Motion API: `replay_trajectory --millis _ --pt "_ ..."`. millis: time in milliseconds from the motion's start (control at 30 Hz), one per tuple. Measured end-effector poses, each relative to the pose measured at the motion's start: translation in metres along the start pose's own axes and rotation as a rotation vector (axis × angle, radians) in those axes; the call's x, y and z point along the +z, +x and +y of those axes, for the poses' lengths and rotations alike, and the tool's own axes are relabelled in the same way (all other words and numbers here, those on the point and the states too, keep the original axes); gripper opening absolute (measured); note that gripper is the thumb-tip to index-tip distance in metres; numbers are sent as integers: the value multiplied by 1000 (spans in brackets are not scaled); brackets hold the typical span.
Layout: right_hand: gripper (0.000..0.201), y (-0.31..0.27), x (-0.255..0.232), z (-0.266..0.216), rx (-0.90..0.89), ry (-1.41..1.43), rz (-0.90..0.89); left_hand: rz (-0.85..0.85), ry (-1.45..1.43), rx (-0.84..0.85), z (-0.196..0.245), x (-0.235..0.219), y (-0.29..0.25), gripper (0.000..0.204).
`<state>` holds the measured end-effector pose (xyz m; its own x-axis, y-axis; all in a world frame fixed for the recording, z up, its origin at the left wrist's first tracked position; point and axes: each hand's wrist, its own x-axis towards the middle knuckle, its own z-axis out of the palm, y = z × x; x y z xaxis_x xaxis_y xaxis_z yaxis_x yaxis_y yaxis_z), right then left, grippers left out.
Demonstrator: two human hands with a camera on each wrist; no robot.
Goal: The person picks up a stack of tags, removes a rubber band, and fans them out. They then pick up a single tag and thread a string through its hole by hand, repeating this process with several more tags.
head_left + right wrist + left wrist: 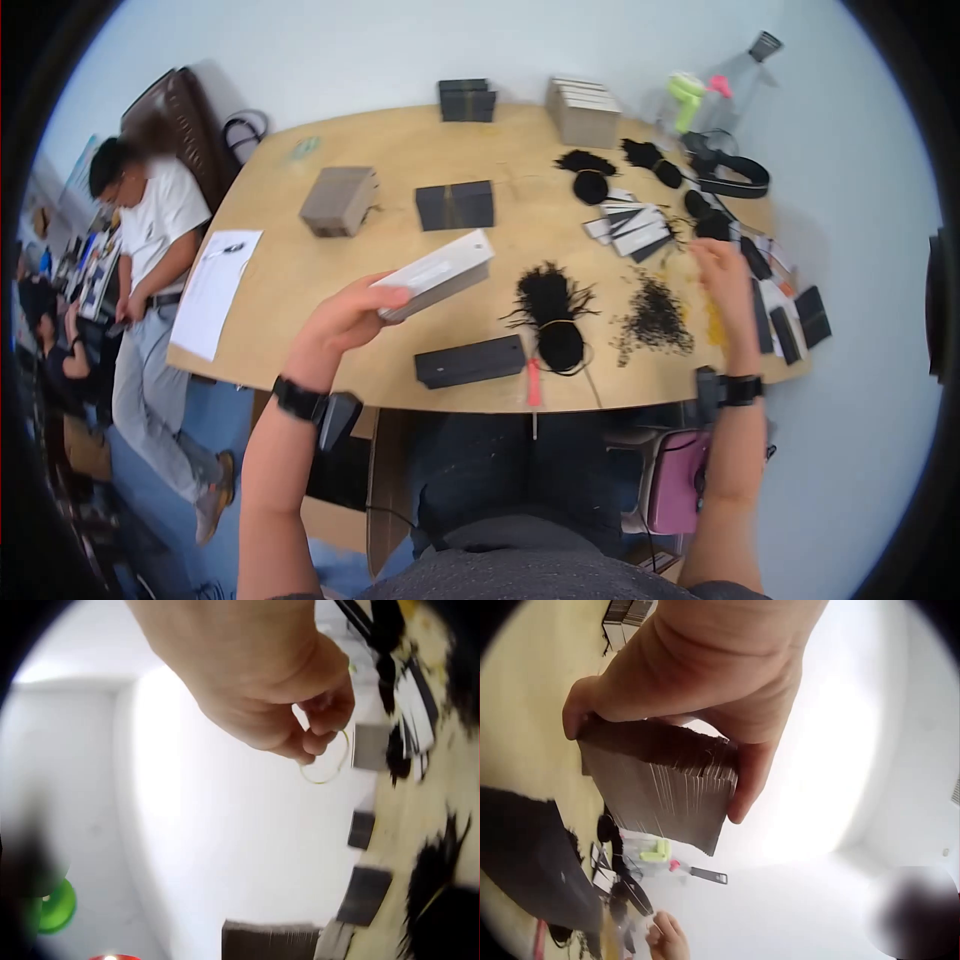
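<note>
My left hand [345,315] grips a thick stack of cards [440,272] by its end, tilted over the front of the table. The top card is white with a small hole near one end, and the layered edges look grey-brown in the left wrist view. Over the table's right side, my right hand [722,278] pinches a thin yellow rubber band [321,782], which hangs as a loop from the fingertips. Below the left hand lies a dark stack of cards [470,362]. Beside it is a bundle of black cords [548,300].
Small black pieces [655,322] are spread near yellow rubber bands [714,325]. Loose black and white cards [636,232] lie behind them. Banded dark stacks [455,205] and a grey stack [340,202] stand farther back. A person [160,210] stands at the left.
</note>
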<state>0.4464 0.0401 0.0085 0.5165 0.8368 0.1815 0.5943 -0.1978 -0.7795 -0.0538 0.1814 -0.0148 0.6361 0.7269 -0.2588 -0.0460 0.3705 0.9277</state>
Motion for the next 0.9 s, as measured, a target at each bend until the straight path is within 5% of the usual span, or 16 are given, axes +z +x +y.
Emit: replay_trajectory --millis 67,133,200,400,567,667,900 --pt "36 43 -32 107 -532 -740 247 -128 56 -88 -4 -4 15 62" --pt "40 23 -33 62 -192 -491 177 -165 100 -160 -5 -9 26 61" --pt "43 13 -19 30 -255 -454 130 -204 140 -229 -8 -12 35 60" --pt "47 -30 94 -72 -110 310 -749 -225 222 -393 1 -14 46 65" --pt "70 -32 178 -105 302 727 -1067 -184 198 -412 6 -4 37 68" --pt "79 -23 191 -108 310 496 -1025 -122 206 -423 10 -1 34 66" --pt "82 -23 199 -113 305 479 -1066 12 210 -273 11 16 19 60"
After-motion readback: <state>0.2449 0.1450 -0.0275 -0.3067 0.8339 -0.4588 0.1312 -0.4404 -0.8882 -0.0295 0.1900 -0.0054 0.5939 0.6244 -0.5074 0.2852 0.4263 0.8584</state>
